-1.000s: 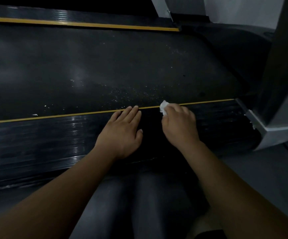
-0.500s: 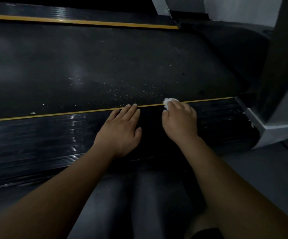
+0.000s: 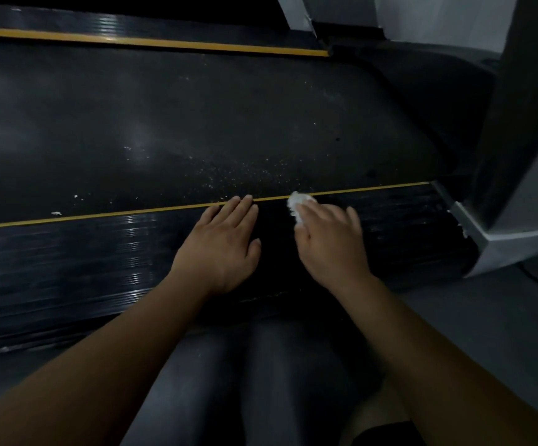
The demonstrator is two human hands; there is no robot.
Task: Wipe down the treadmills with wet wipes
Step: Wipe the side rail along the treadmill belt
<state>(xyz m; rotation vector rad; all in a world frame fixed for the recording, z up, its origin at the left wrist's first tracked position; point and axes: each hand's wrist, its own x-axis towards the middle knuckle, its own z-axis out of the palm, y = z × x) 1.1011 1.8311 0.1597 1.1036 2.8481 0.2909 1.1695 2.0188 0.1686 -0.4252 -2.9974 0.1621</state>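
Slides the wet wipe (image 3: 297, 202) a little to the left and a bit nearer than a moment ago, and spreads the right hand (image 3: 333, 244) flatter than before. Presses the white wipe down with the right fingers (image 3: 327, 210), stretched out over it, not curled tight. Holds it on the black treadmill side rail (image 3: 68, 268), right at the thin yellow line (image 3: 116, 215). Keeps the left hand (image 3: 221, 249) in the same spot, flat on the rail just beside the right one, fingers straight and loose, gripping nothing, tips at the yellow line. Looks down on small white crumbs (image 3: 56, 213) and dusty specks on the dark belt (image 3: 197, 117) past the line. Has grey trouser legs (image 3: 197, 381) low in the view and a grey post (image 3: 525, 107) standing at the right.
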